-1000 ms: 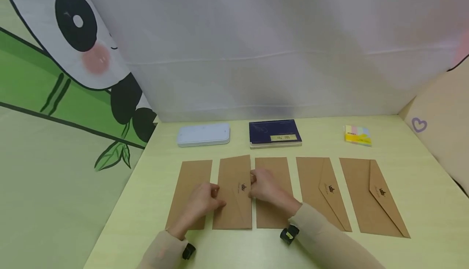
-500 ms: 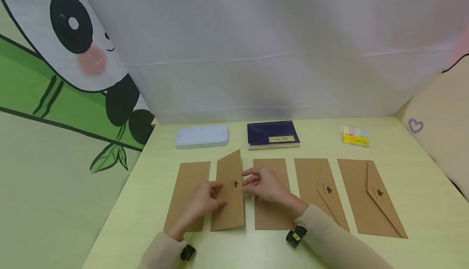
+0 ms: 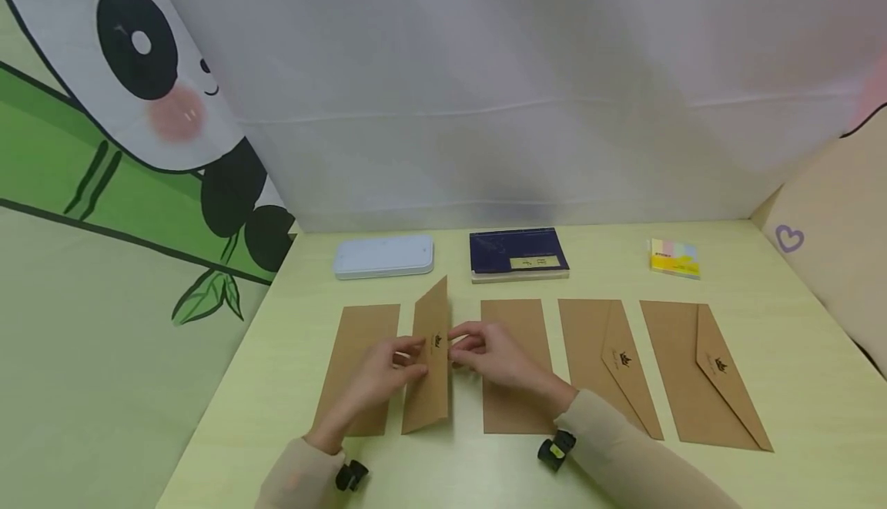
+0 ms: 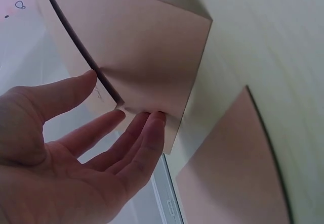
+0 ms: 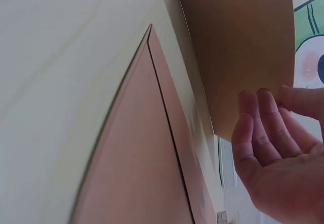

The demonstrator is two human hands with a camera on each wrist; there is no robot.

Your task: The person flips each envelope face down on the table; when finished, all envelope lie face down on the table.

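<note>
Over the last second, the second brown kraft-paper envelope from the left point(image 3: 435, 380) has swung from lying almost flat to standing steeply on its left long side, and the right hand point(image 3: 502, 355) has shifted leftward with its raised edge. The envelope is just above the table at that edge, tilted, its pointed flap and crown print point(image 3: 437, 341) turned toward the left hand point(image 3: 381, 374). That hand's fingers are loosely bent, not wrapped around anything, with thumb and fingertips touching the flap side. The right hand's fingers curve at the plain back and raised edge; whether they pinch it cannot be told.

On the left, a plain-side-up envelope point(image 3: 363, 332) lies flat, partly behind the left hand. On the right, the middle envelope point(image 3: 506, 409) also lies plain side up, partly under the right hand, followed by two flap-side-up envelopes, the fourth point(image 3: 589, 339) and fifth point(image 3: 672, 355), each crown-printed.

Behind the row are a pale blue case point(image 3: 384, 256), a dark blue book with a yellowish label point(image 3: 518, 253) and a pastel sticky-note pack point(image 3: 675, 258). All rest on a pale wood-grain table point(image 3: 229, 447) before a white cloth point(image 3: 485, 93).
</note>
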